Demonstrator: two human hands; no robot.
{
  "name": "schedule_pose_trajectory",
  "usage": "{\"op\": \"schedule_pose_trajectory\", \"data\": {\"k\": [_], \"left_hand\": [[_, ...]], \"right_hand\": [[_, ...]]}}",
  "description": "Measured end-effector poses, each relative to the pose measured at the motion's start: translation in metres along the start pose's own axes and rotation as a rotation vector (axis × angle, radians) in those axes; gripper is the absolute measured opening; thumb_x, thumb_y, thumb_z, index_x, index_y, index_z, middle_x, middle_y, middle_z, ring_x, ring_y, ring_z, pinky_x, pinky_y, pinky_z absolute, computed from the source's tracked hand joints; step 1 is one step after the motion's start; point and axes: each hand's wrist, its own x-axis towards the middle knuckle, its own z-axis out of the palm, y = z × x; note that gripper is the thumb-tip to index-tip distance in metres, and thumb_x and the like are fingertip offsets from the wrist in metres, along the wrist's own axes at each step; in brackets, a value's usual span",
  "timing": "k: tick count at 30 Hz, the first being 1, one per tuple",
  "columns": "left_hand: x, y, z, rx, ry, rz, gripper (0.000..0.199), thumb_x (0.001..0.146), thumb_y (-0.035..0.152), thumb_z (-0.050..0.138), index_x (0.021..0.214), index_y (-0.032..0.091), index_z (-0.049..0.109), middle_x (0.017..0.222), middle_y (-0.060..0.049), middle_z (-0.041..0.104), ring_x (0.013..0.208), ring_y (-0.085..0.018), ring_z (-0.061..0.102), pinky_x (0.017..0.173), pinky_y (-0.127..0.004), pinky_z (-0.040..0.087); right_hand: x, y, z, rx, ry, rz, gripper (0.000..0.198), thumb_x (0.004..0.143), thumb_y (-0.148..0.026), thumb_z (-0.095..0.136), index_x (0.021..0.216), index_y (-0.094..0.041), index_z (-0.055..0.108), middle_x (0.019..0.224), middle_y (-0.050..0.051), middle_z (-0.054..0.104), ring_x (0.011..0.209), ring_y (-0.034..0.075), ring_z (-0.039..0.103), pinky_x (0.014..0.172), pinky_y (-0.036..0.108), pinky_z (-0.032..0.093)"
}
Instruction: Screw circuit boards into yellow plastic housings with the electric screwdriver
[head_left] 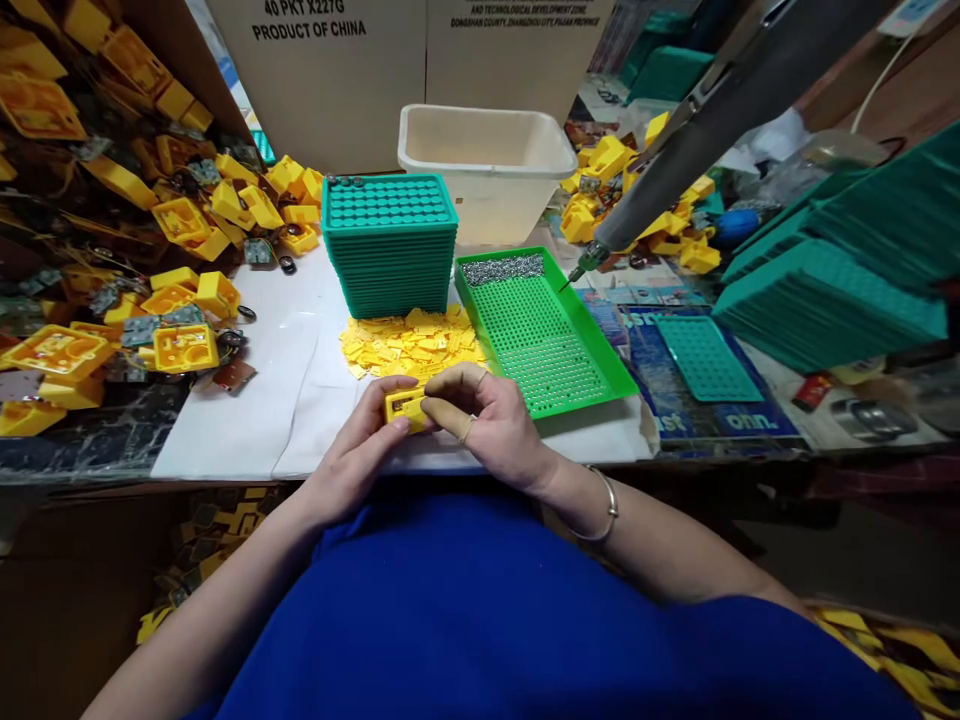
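Close to the table's front edge, my left hand (367, 430) grips a small yellow plastic housing (405, 408) with a slot in its upper face. My right hand (495, 425) closes on the same housing from the right, its thumb and finger at the slot; covers sit on some of those fingertips. Whether the right fingers also pinch a small part is hidden. Just beyond my hands lies a pile of flat yellow pieces (412, 342). To the right is a green perforated tray (547, 335) with many small screws (502, 269) at its far end.
A stack of teal trays (390, 250) stands behind the yellow pile, beside a translucent bin (487, 190). An electric screwdriver (637, 200) hangs over the green tray. Yellow housings with wired parts (184, 345) heap up at left. More teal trays (832, 290) stand at right.
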Motion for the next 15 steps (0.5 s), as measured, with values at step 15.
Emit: {"op": "schedule_pose_trajectory", "data": {"k": [15], "left_hand": [[0.002, -0.005, 0.006, 0.041, 0.033, 0.049, 0.031, 0.094, 0.038, 0.055, 0.120, 0.023, 0.063, 0.128, -0.005, 0.065, 0.122, -0.025, 0.055, 0.107, -0.036, 0.039]], "right_hand": [[-0.003, -0.011, 0.000, -0.450, -0.055, -0.262, 0.013, 0.085, -0.020, 0.065, 0.097, -0.017, 0.063, 0.071, -0.002, 0.067, 0.057, 0.009, 0.061, 0.056, 0.021, 0.051]]}}
